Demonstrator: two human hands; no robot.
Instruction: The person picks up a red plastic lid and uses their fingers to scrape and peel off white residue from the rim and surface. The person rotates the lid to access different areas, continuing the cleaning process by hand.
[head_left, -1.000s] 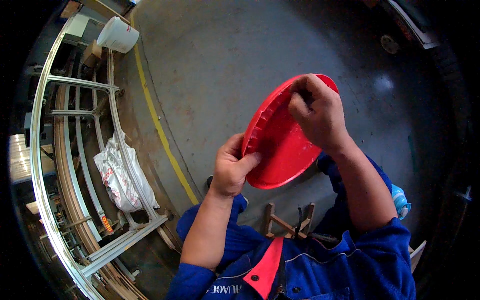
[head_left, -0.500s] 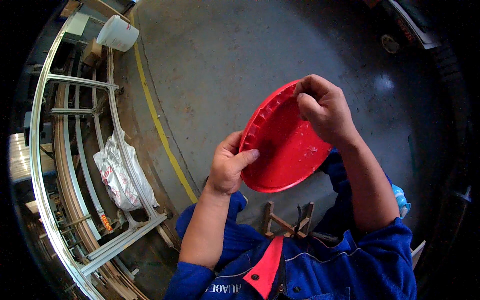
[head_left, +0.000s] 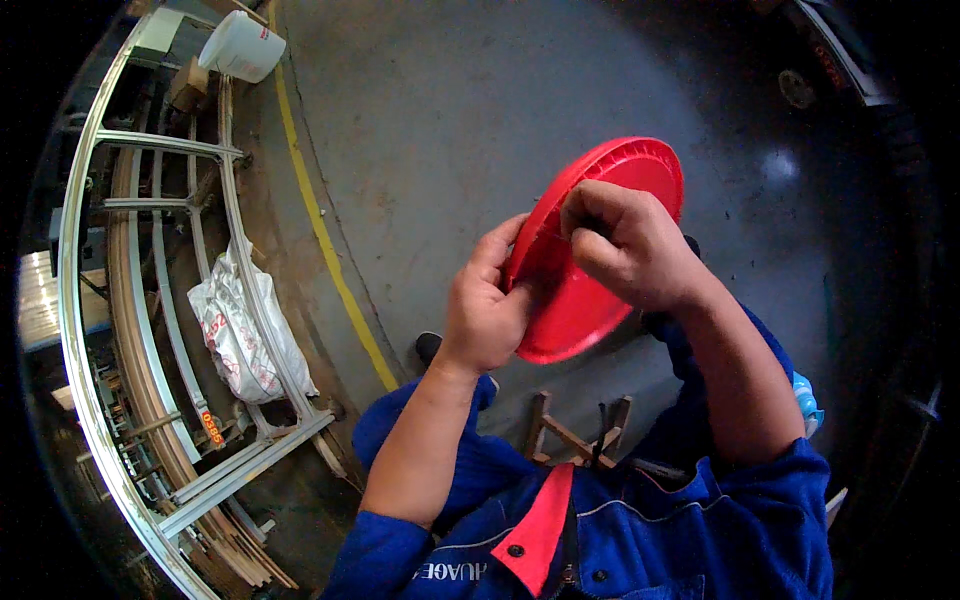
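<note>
A round red plastic lid (head_left: 640, 180) with a ribbed inner rim is held up at a tilt in front of me, above my knees. My left hand (head_left: 488, 300) has closed on the lid's left edge, thumb on the inner side and fingers behind the rim. My right hand (head_left: 635, 245) is over the lid's inner face, fingers curled close to the left part of the rim. What those fingertips grip, if anything, is hidden by the hand.
To the left stands a metal frame rack (head_left: 228, 200) with long strips inside it. A white plastic sack (head_left: 245, 330) hangs on it, and a white bucket (head_left: 243, 48) is at its far end. A yellow line (head_left: 322, 240) crosses the floor. A wooden stool (head_left: 570, 438) shows between my legs.
The lid has turned and tipped, its upper part moving right and away. My right hand has moved down and slightly left along the rim; my left hand has shifted right with the lid.
</note>
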